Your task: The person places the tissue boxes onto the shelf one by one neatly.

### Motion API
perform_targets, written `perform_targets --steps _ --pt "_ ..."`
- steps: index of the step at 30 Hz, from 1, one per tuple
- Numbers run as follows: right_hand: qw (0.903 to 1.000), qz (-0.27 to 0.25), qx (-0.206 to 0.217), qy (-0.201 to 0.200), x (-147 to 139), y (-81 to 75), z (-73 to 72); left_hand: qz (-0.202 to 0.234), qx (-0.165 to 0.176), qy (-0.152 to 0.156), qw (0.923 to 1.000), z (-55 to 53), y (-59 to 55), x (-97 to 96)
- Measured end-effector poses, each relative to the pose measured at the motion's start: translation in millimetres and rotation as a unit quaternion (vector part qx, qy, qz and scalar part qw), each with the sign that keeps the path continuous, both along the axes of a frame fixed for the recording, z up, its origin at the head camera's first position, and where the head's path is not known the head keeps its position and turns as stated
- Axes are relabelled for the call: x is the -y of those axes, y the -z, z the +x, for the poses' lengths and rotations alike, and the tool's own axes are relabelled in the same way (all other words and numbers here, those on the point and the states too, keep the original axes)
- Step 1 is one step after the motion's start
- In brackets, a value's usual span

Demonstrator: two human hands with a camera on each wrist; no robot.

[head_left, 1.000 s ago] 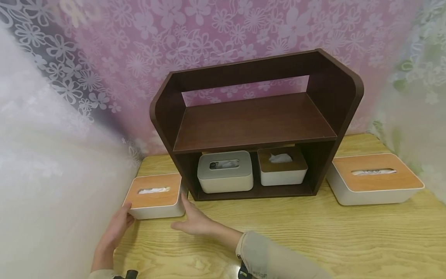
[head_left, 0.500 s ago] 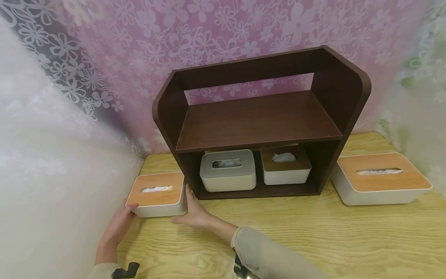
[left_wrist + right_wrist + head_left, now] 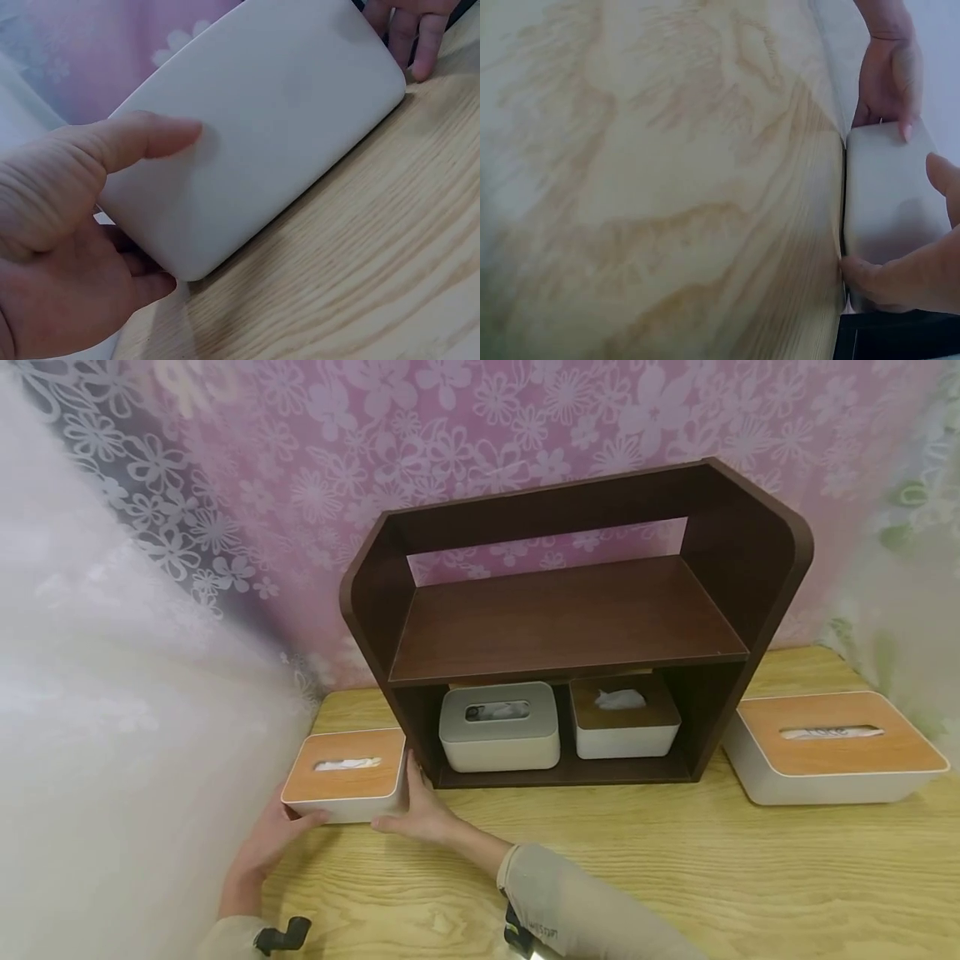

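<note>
A tissue box (image 3: 345, 772) with an orange wood-grain lid and white sides sits at the table's left end, beside the shelf. My left hand (image 3: 272, 839) holds its left end. In the left wrist view the thumb of my left hand (image 3: 82, 202) lies across the box's white front (image 3: 277, 127), with fingers round the corner. On the other end, my right hand (image 3: 423, 814) has its fingers along the side by the shelf and its thumb near the front. The right wrist view shows this hand (image 3: 922, 274) gripping the box's near end (image 3: 892, 180).
A dark brown two-tier shelf (image 3: 570, 618) stands on the wood-grain table (image 3: 600, 868). Its lower tier holds a grey-lidded tissue box (image 3: 498, 727) and a brown-lidded one (image 3: 626, 718). A larger orange-lidded tissue box (image 3: 840, 752) stands right of the shelf. A pale wall (image 3: 135, 760) rises close at left.
My left thumb has moved from the box's top corner onto its front. My right hand has closed in on the right side. The whole head view has shifted slightly.
</note>
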State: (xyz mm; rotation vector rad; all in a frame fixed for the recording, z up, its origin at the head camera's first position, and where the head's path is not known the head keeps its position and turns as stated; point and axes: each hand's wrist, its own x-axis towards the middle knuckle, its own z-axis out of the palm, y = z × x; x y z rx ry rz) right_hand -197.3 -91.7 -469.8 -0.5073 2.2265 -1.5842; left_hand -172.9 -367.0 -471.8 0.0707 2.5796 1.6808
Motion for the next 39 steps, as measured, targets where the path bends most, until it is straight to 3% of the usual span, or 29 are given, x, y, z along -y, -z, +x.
perform_targets --steps 5,10,17,27,39 --pt "0.9985 -0.004 -0.049 0.023 4.9 6.6 1.5 -0.001 -0.004 -0.001 1.0000 1.9 2.5 -3.1" --pt "0.9977 -0.015 -0.047 0.045 8.8 5.2 0.2 -0.011 -0.014 -0.015 0.9997 1.4 6.0 -4.6" --pt "0.9975 -0.006 -0.044 0.055 11.4 4.5 -2.3 -0.017 -0.024 -0.010 0.9995 -2.5 7.1 -4.8" --pt "0.9979 0.008 -0.058 0.026 7.9 6.0 -1.1 -0.002 -0.027 -0.019 0.9995 6.2 9.5 -6.7" --pt "0.9956 0.021 -0.090 -0.015 6.4 7.0 2.3 0.003 -0.061 -0.022 0.9979 15.4 11.4 -8.3"
